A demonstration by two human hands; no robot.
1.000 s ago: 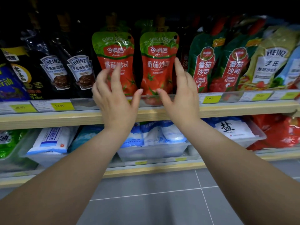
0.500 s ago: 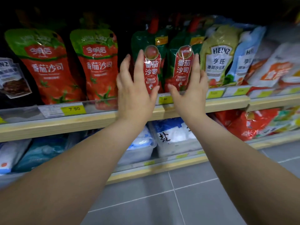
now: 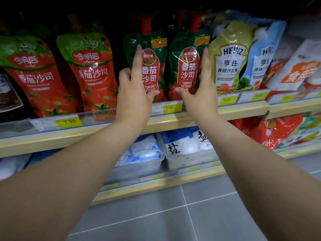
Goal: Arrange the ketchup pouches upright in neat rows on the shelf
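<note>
leftmost red pouch [image 3: 26, 75] cut off by edge.

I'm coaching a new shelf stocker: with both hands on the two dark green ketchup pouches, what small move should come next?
Probably press them gently together and square them. The left hand cups the left green pouch, the right hand the right green pouch; both stand nearly upright, with a dark gap between their tops.
</note>
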